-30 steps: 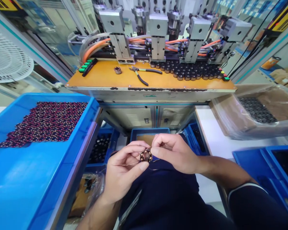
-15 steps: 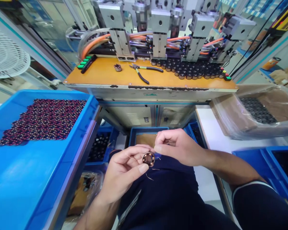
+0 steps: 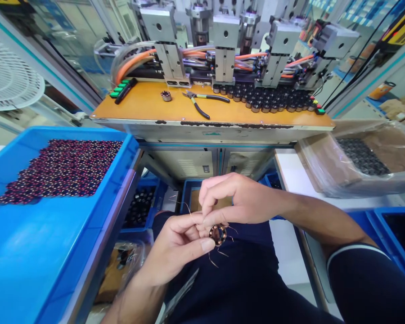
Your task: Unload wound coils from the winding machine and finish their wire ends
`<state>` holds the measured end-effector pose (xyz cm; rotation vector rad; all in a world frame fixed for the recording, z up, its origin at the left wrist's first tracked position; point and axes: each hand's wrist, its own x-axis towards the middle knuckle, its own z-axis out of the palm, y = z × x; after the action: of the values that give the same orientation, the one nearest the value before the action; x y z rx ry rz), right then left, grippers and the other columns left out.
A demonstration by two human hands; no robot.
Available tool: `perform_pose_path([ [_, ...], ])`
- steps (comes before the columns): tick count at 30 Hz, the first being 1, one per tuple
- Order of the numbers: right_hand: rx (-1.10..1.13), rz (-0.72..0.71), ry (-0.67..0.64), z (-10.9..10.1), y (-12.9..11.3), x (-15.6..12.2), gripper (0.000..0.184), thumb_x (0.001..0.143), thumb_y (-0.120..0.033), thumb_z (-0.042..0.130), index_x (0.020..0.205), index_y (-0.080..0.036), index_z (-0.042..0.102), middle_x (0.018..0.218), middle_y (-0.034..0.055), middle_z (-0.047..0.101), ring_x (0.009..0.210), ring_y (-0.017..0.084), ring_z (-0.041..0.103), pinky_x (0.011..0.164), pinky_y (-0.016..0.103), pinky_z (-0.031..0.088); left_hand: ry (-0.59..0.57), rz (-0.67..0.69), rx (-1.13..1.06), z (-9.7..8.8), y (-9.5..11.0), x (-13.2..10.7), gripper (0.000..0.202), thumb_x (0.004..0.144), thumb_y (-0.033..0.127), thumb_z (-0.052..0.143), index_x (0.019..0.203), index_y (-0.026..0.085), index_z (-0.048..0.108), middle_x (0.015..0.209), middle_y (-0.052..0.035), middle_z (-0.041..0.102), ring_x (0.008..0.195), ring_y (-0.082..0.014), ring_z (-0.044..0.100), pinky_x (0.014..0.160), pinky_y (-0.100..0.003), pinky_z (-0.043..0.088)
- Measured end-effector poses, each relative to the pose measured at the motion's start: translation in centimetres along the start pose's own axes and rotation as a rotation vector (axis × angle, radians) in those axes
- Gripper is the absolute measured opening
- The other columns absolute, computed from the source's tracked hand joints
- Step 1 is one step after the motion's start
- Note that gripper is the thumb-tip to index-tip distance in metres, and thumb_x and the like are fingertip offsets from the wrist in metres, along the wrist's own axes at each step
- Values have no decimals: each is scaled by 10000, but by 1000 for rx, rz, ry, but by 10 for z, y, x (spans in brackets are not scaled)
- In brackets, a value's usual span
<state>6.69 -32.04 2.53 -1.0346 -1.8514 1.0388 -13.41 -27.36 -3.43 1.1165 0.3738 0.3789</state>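
Between the thumb and fingers of my left hand (image 3: 177,245) is a small round wound stator (image 3: 218,235), its ring of copper coils facing up. Several thin copper wire ends stick out from its right and lower sides. My right hand (image 3: 234,200) is closed in a pinch at the stator's upper left edge, close to my left fingertips. One longer wire (image 3: 188,206) rises up and left from this spot. The pinch seems to be on a copper wire, though the fingers hide the contact.
On the orange machine ledge (image 3: 138,105) are cutting pliers (image 3: 202,100), a single stator (image 3: 166,96) and rows of dark cylindrical parts (image 3: 273,98). A blue bin (image 3: 27,252) of wound parts stands left, a plastic-lined carton (image 3: 401,157) right. Metal actuators (image 3: 224,49) hang above the ledge.
My right hand has moved left, over the stator's upper left edge. The stator has shifted slightly right and down in my left hand, and a long wire now shows up to the left.
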Motion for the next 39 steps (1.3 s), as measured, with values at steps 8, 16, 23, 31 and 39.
perform_pose_path([
  [8,-13,138,229,10,-3,-2,163,872,-154,678,715,-150,634,790,-3,614,741,95,582,725,231,468,41,67,-22,-4,-2,-3,278,736,215,831,1010,256,807,894,-63,803,739,-144,724,697,-208,573],
  [16,96,388,336,12,-16,-18,171,849,-232,677,701,-152,644,742,0,641,679,98,571,628,221,458,149,231,17,-9,-12,-2,300,743,181,824,1032,257,801,1084,-101,784,878,-201,759,781,-256,615],
  [23,152,466,191,14,-22,-16,96,837,-215,683,778,-139,680,653,-27,645,584,73,540,538,188,423,152,255,84,-11,-12,-3,290,721,184,836,1003,249,811,1085,-110,772,856,-194,747,786,-274,621],
  [31,11,444,140,13,-25,-15,118,884,-159,615,799,-148,697,737,-15,687,674,90,607,634,206,458,137,217,-48,-7,-10,-2,252,693,200,859,936,253,818,1037,-86,782,796,-156,740,751,-232,607],
  [39,-5,383,160,15,-28,-21,130,898,-178,610,793,-160,684,779,-6,688,729,108,615,702,221,460,112,212,-155,0,-8,5,252,661,257,883,905,249,822,952,-88,759,681,-147,705,662,-263,611],
])
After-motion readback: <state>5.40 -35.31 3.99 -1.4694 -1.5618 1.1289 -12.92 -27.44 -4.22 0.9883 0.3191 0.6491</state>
